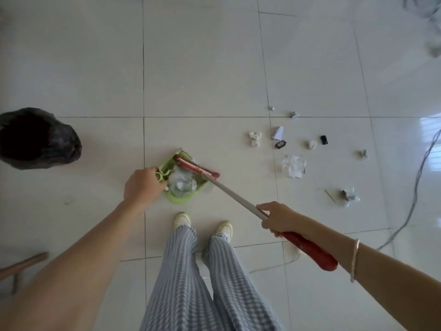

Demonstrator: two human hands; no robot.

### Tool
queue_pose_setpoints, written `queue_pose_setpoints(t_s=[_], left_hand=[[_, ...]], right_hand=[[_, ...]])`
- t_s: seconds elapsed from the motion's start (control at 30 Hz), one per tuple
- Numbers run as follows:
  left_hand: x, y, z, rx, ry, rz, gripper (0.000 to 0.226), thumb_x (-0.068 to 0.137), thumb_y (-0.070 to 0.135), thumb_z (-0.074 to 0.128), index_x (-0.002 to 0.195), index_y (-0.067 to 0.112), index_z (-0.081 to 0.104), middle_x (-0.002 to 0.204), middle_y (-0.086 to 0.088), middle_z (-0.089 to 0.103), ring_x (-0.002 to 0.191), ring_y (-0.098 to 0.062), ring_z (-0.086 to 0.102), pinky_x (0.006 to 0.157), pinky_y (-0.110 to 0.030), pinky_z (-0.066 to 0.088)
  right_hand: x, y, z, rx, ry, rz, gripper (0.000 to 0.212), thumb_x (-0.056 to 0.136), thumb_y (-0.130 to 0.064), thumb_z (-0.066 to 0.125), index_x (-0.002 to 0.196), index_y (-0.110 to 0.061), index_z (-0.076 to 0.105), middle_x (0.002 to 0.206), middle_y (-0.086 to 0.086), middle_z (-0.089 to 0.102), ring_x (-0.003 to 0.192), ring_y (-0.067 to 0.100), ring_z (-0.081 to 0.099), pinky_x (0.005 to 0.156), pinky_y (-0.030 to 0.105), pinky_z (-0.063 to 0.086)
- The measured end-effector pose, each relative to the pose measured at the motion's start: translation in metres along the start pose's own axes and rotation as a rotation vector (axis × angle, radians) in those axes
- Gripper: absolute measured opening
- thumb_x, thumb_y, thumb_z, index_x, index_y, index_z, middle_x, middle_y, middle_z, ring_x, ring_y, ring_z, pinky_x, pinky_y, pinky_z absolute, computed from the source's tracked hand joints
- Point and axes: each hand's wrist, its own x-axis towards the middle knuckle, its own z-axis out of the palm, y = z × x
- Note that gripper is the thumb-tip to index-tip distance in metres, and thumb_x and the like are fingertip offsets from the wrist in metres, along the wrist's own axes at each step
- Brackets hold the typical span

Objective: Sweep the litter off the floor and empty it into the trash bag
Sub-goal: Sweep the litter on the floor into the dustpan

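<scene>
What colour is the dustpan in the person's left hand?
Lime green. The dustpan, gripped by the left hand, shows clearly in the head view.

Glossy tiled floor [202, 68], plastic dustpan [177, 199], crumpled paper litter [293, 166].

Looking down on a person. Two bare forearms come in from the lower corners of the frame, ending in the left hand [143, 185] at centre left and the right hand [278, 218] at centre right. A thin, pale silvery bangle [355, 259] circles the right wrist at lower right. At bottom centre are loose, wide-legged trousers [181, 283] in a fine blue-and-white check. Just above their hems in the frame show the rounded toes of two cream shoes, the left shoe [182, 219] and the right shoe [224, 229].
</scene>
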Motion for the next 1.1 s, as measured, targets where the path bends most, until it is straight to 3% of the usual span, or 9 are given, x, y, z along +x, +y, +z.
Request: queue_pose_setpoints(t_s=[0.2,0.3,0.37,0.47,0.7,0.87,0.93,1.0,1.1], left_hand=[[0.007,-0.026,-0.014,0.079,-0.079,0.125,0.026,0.084,0.019,0.059,0.106,0.009,0.070,0.097,-0.017,0.071,0.088,-0.035,0.065,0.065,-0.028,0.039],[0.009,-0.031,-0.014,0.103,-0.112,0.158,0.027,0.081,0.017,0.060,0.106,0.011,0.070,0.101,-0.014,0.072,0.087,-0.033,0.065,0.069,-0.031,0.047],[0.010,-0.035,-0.014,0.101,-0.119,0.161,0.029,0.080,0.016,0.061,0.107,0.012,0.070,0.099,-0.014,0.072,0.086,-0.034,0.066,0.073,-0.033,0.050],[0.011,-0.039,-0.013,0.109,-0.128,0.182,0.030,0.081,0.016,0.061,0.108,0.012,0.070,0.101,-0.014,0.072,0.087,-0.033,0.066,0.074,-0.033,0.050],[0.009,-0.035,-0.007,0.131,-0.132,0.223,0.026,0.083,0.018,0.059,0.104,0.006,0.068,0.095,-0.018,0.070,0.085,-0.033,0.064,0.069,-0.031,0.046],[0.013,-0.036,-0.009,0.125,-0.121,0.219,0.026,0.082,0.017,0.060,0.103,0.005,0.068,0.095,-0.019,0.069,0.077,-0.030,0.057,0.065,-0.028,0.039],[0.015,-0.039,-0.010,0.127,-0.123,0.219,0.027,0.082,0.015,0.059,0.104,0.004,0.068,0.096,-0.019,0.070,0.078,-0.030,0.058,0.065,-0.028,0.040],[0.015,-0.041,-0.010,0.124,-0.124,0.215,0.027,0.082,0.015,0.059,0.105,0.004,0.068,0.096,-0.019,0.071,0.076,-0.029,0.057,0.065,-0.029,0.040],[0.013,-0.040,-0.010,0.109,-0.128,0.202,0.027,0.082,0.014,0.058,0.105,0.005,0.068,0.094,-0.017,0.071,0.073,-0.028,0.055,0.064,-0.029,0.040]], right_hand=[[-0.009,0.013,-0.002,0.333,0.104,0.097,0.050,0.088,0.002,0.050,0.137,-0.004,0.043,0.057,0.008,0.046,0.045,0.014,0.041,0.030,0.012,0.033],[-0.002,0.014,-0.002,0.419,0.139,0.136,0.027,0.086,0.005,0.048,0.112,0.002,0.055,0.056,0.008,0.044,0.036,0.012,0.041,0.031,0.013,0.032],[0.004,0.008,-0.001,0.419,0.146,0.166,0.005,0.085,0.004,0.048,0.086,0.000,0.051,0.055,0.009,0.045,0.038,0.014,0.040,0.034,0.018,0.033],[0.017,-0.005,0.012,0.467,0.149,0.219,0.019,0.086,0.004,0.046,0.069,-0.004,0.042,0.057,0.010,0.046,0.027,0.011,0.045,0.030,0.014,0.032],[0.032,-0.055,0.050,0.593,0.080,0.214,0.015,0.085,0.007,0.045,0.073,-0.002,0.044,0.059,0.010,0.048,0.029,0.008,0.048,0.029,0.012,0.035],[0.023,-0.072,0.045,0.435,-0.001,0.089,0.019,0.086,0.002,0.047,0.070,-0.006,0.044,0.057,0.007,0.047,0.019,0.002,0.042,0.028,0.009,0.031],[0.016,-0.068,0.036,0.378,-0.029,0.069,0.008,0.086,-0.001,0.048,0.080,-0.005,0.050,0.055,0.004,0.046,0.021,0.003,0.039,0.030,0.011,0.033],[0.008,-0.060,0.027,0.430,-0.044,0.066,0.012,0.088,-0.002,0.047,0.097,-0.005,0.053,0.056,0.004,0.044,0.023,0.002,0.037,0.030,0.011,0.032],[-0.002,-0.050,0.018,0.552,-0.067,0.093,0.009,0.090,-0.002,0.044,0.093,-0.010,0.048,0.060,0.004,0.041,0.024,0.001,0.034,0.028,0.011,0.028]])
